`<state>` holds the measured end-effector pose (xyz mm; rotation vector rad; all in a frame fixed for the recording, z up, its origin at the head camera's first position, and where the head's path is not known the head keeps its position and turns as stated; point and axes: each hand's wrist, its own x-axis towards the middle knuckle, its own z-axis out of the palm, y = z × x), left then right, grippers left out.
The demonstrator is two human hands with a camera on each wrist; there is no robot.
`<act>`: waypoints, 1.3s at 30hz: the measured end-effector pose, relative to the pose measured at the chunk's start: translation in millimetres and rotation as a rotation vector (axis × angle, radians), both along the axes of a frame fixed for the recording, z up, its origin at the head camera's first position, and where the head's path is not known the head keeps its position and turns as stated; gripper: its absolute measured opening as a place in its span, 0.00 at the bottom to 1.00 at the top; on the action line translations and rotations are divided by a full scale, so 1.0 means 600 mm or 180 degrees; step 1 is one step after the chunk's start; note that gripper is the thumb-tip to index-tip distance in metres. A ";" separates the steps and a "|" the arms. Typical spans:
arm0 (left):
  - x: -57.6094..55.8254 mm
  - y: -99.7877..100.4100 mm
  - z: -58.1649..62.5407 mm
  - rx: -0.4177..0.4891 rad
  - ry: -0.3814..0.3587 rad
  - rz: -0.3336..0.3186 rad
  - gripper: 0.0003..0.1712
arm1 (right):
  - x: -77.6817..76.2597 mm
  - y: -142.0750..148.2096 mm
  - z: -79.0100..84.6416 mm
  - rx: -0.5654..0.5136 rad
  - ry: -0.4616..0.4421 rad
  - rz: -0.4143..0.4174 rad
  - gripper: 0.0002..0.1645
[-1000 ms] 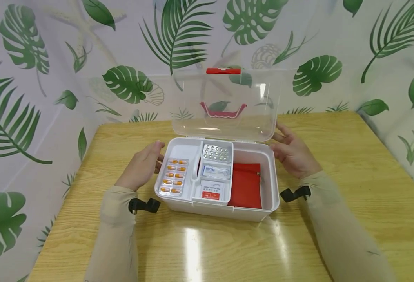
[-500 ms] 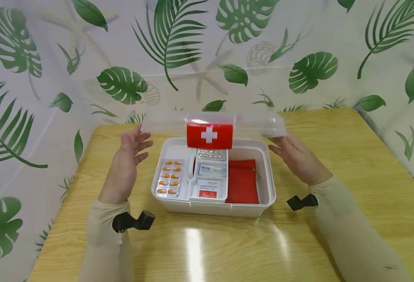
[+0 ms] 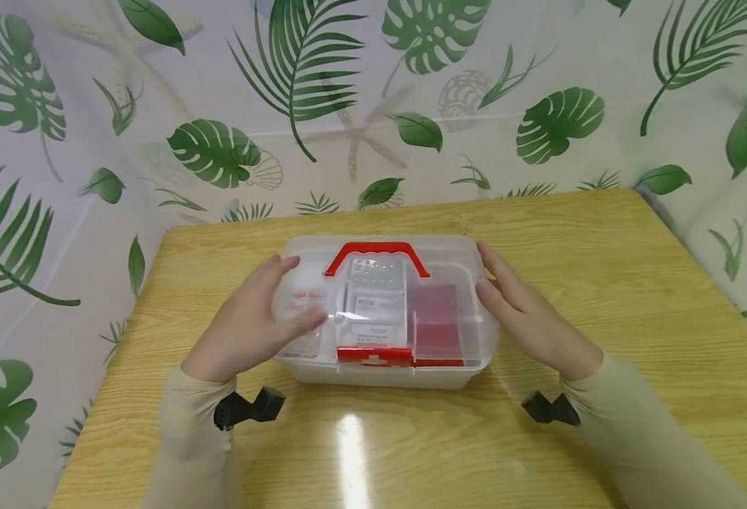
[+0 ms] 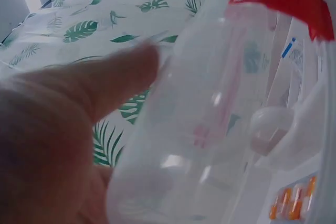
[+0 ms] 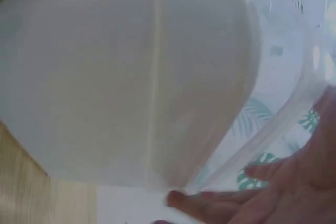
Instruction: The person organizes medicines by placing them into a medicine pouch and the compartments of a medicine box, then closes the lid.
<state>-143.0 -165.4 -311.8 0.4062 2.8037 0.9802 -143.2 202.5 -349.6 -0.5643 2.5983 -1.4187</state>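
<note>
A white first-aid box (image 3: pixel 380 377) sits mid-table, its clear lid (image 3: pixel 453 261) down over it in the head view. Both wrist views show the lid tilted, with a gap to the box. On the lid are a red carry handle (image 3: pixel 378 247) and, at the front, a red latch (image 3: pixel 375 355) with a white cross. My left hand (image 3: pixel 246 325) is at the left end, thumb over the lid, fingers loosely spread. At the right end my right hand (image 3: pixel 533 318) has fairly straight fingers alongside the lid. Orange capsules (image 4: pixel 295 203) and a red pouch (image 3: pixel 436 322) show inside.
The wooden table (image 3: pixel 634 318) reaches back to a leaf-print wall covering (image 3: pixel 348 92). A black wrist mount (image 3: pixel 249 408) is on my left sleeve, and another black mount (image 3: pixel 552 408) is on the right. Packets and a tablet blister (image 3: pixel 376 271) lie under the lid.
The clear lid has swung from upright at the back, forward and down over the box. Both hands came forward with it, the left thumb now over the lid.
</note>
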 end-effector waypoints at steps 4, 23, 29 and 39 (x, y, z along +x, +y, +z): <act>0.008 -0.010 0.007 -0.0111 -0.0071 -0.0329 0.61 | 0.032 0.000 0.000 0.0457 0.0887 0.0146 0.54; -0.027 0.003 -0.020 0.1106 0.1476 0.0311 0.39 | -0.071 -0.027 0.082 0.0290 0.1415 -0.0325 0.43; -0.026 0.006 -0.016 0.1007 0.1592 0.0306 0.39 | -0.032 -0.082 0.086 0.1046 0.3311 0.0066 0.48; -0.002 -0.010 -0.002 0.0450 0.1083 -0.0127 0.44 | -0.013 -0.089 0.080 0.0981 0.3486 0.0747 0.18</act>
